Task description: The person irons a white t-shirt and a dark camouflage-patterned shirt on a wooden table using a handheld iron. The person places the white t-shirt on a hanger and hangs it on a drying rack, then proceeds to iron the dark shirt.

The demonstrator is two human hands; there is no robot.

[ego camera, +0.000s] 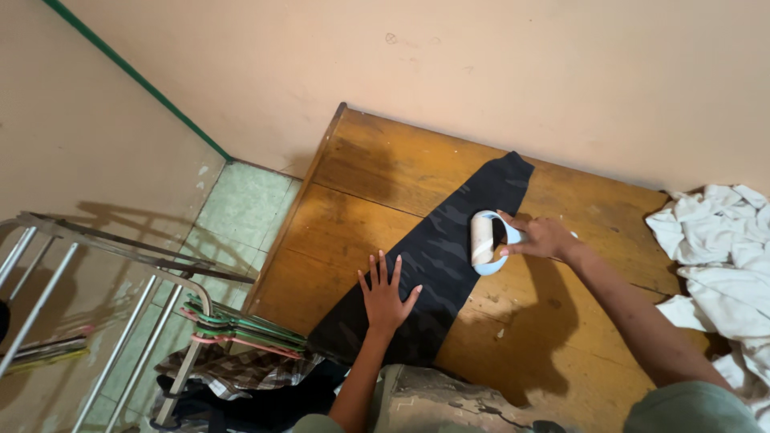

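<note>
Left hand (383,297) lies flat, released, on soft dark cloth (449,248); right hand (544,237) grips light, stiff lint roller (485,242) by its handle

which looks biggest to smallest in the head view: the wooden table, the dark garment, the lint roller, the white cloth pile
1. wooden table
2. dark garment
3. white cloth pile, though the frame edge cuts it off, so its true extent is unsure
4. lint roller, held by the right hand

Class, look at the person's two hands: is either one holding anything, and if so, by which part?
The right hand holds a lint roller by its light blue handle end. The left hand holds nothing; it lies flat, fingers spread, on the dark cloth.
</note>
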